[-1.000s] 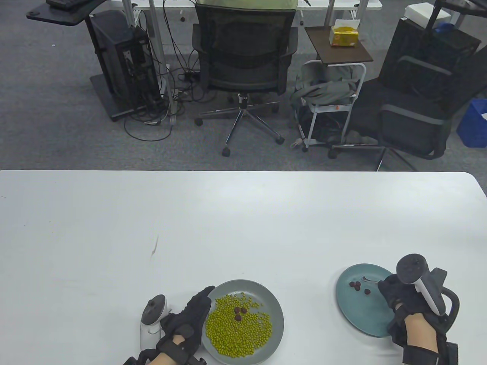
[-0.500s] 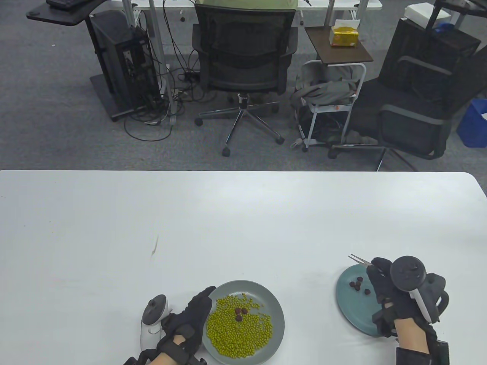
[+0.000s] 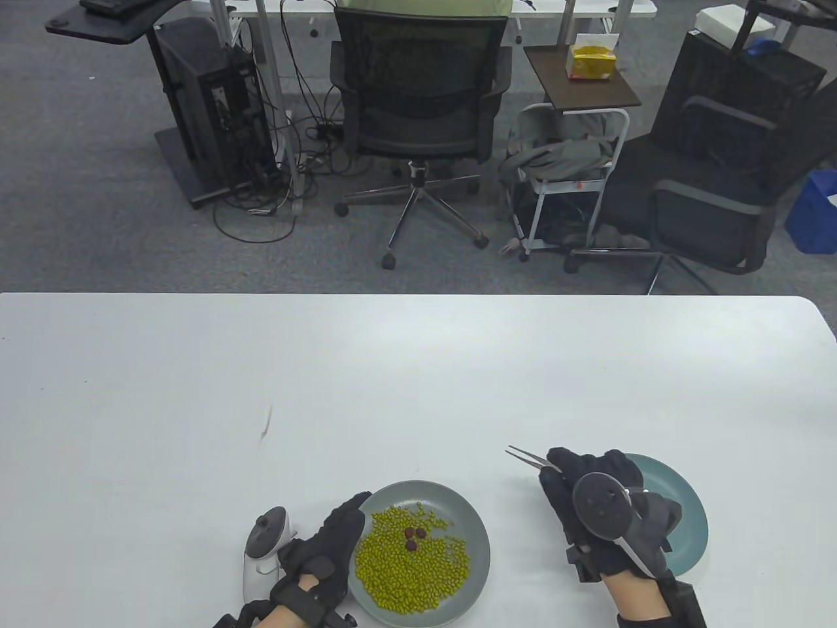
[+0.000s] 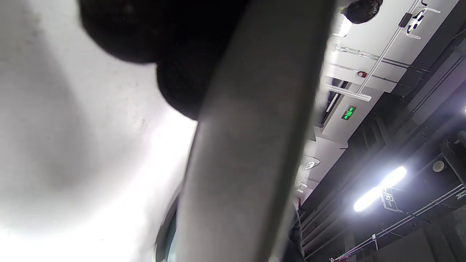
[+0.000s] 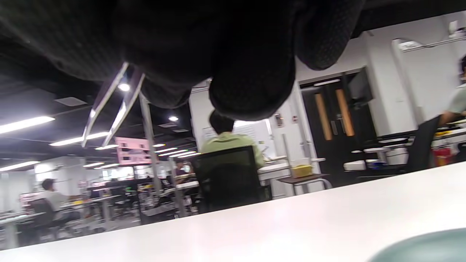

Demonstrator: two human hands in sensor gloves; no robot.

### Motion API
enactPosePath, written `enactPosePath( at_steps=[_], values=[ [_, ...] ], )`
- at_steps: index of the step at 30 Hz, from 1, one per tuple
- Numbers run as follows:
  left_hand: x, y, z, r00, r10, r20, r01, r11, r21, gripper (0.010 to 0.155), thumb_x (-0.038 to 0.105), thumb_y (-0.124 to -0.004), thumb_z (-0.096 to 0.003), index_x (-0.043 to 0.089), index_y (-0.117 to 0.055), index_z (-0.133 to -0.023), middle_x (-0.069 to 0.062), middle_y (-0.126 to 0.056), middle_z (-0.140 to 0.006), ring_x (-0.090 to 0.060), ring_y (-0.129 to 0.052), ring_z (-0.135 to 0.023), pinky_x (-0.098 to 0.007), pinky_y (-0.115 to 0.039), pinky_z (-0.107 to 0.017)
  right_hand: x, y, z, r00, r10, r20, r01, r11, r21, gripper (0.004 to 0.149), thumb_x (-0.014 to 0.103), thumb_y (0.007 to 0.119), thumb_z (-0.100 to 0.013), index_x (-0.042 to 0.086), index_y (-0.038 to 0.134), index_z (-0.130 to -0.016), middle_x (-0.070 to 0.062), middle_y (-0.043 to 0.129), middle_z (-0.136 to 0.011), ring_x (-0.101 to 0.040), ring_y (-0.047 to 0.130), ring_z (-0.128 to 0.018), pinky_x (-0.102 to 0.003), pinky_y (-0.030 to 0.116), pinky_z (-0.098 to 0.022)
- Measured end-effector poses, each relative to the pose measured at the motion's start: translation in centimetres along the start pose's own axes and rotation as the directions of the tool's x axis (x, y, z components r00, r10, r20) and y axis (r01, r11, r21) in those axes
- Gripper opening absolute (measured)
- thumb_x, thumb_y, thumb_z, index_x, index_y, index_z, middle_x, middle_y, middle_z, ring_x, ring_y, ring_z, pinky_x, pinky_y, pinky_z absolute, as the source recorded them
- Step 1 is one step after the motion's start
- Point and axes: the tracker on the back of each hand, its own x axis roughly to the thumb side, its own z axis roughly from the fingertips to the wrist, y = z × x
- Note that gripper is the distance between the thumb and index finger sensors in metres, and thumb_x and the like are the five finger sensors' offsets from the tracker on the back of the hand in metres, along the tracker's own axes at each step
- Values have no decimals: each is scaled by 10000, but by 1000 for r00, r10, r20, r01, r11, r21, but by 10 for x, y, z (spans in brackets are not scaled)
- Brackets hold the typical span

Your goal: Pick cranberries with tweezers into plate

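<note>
A grey plate (image 3: 475, 523) near the table's front edge holds many green beans and three dark red cranberries (image 3: 412, 538). My left hand (image 3: 330, 540) rests against its left rim, fingers extended. My right hand (image 3: 588, 497) holds metal tweezers (image 3: 526, 456), tips apart and empty, pointing left above the bare table between the two plates. The teal plate (image 3: 686, 517) lies under and right of that hand, which hides its contents. In the right wrist view the tweezers (image 5: 113, 105) hang from the gloved fingers (image 5: 251, 94). The left wrist view shows the grey plate's rim (image 4: 247, 145) close up.
The white table (image 3: 392, 379) stretches back to its far edge. Behind it stand office chairs (image 3: 418, 91), a computer tower (image 3: 209, 104) and a small side table with a tissue box (image 3: 590, 59).
My right hand moved left from over the teal plate to the gap between the plates, carrying the tweezers. The cranberries on the teal plate are now hidden. The left hand has not moved.
</note>
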Motion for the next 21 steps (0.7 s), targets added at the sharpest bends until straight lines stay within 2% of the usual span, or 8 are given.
enactPosePath(
  at_steps=[8, 12, 21],
  values=[
    [3, 0, -1, 999, -10, 51, 10, 1000, 11, 613, 503, -592, -524, 230, -376, -1028, -55, -696, -928, -239, -1037, -453, -346, -887, -267, 51, 12, 22, 980, -72, 184, 67, 997, 30, 472, 580, 778, -331, 313, 887, -704, 187, 903, -430, -98, 946, -502, -446, 617, -690],
    [4, 1, -1, 999, 11, 53, -12, 1000, 15, 612, 502, -591, -524, 228, -375, -1028, -56, -695, -928, -240, -1036, -454, -347, -886, -267, 62, 15, 28, 959, -103, 266, 99, 995, 26, 474, 583, 775, -331, 315, 883, -706, 189, 902, -432, -96, 945, -507, -445, 612, -694],
    [4, 2, 0, 999, 3, 48, -5, 1000, 31, 612, 502, -593, -525, 226, -378, -1026, -59, -694, -927, -244, -1034, -450, -349, -884, -266, 73, 21, 35, 939, -96, 330, 80, 995, 63, 475, 600, 774, -325, 317, 902, -685, 184, 910, -412, -99, 950, -495, -443, 617, -692]
  ],
)
